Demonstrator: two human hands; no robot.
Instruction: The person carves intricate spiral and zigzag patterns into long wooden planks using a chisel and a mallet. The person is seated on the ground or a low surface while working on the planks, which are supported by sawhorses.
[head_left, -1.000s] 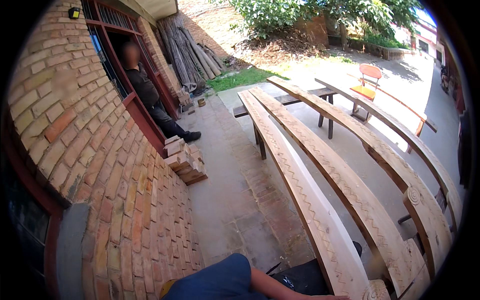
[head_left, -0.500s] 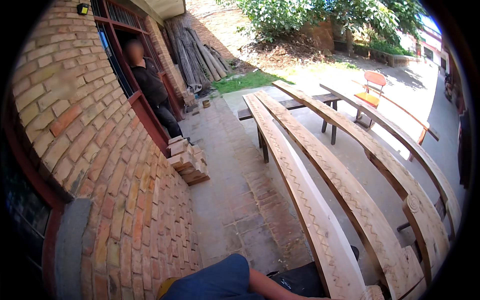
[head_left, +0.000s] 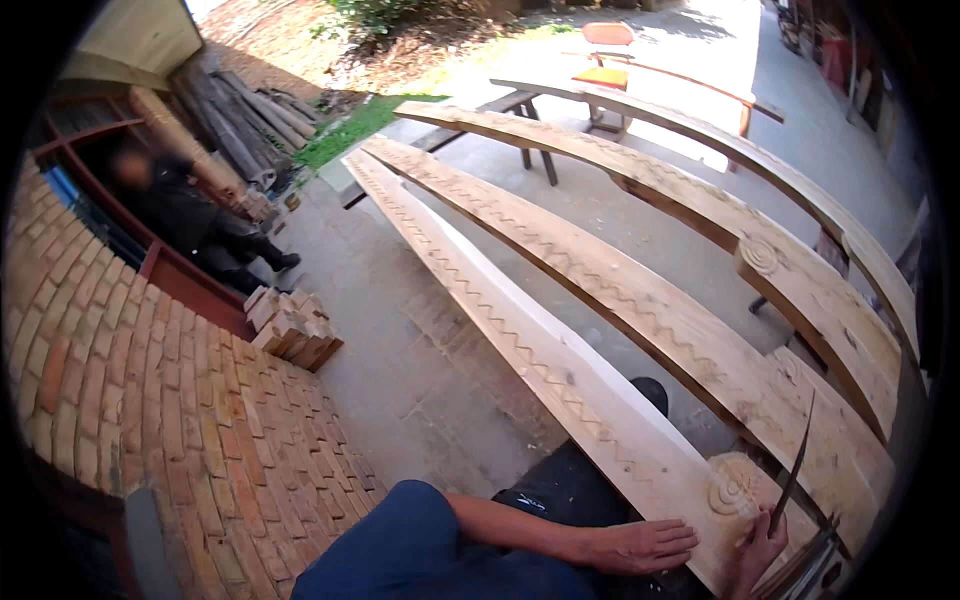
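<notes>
A long pale wooden board (head_left: 520, 345) lies nearest me, with a zigzag line along it and a carved spiral (head_left: 735, 490) at its near end. My left hand (head_left: 645, 545) rests on the board's near edge, fingers stretched out and holding nothing. Just right of it, beside the spiral, my right hand (head_left: 757, 555) is closed around a slim, dark, tapered tool (head_left: 797, 465). Its point is up, and its exact kind is unclear. Several slim tools (head_left: 820, 568) lie bunched at the lower right, partly cut off by the picture's edge.
More carved boards (head_left: 600, 255) run alongside, their far ends near a dark bench (head_left: 520, 105). A person (head_left: 190, 205) sits or leans at the doorway on the left. Stacked bricks (head_left: 295, 325) stand by the brick wall (head_left: 190, 440). An orange chair (head_left: 605, 75) is farther back.
My view has swung down and to the right. Both my hands, the dark tool and the near board's spiral end now show. The person at the doorway has changed posture.
</notes>
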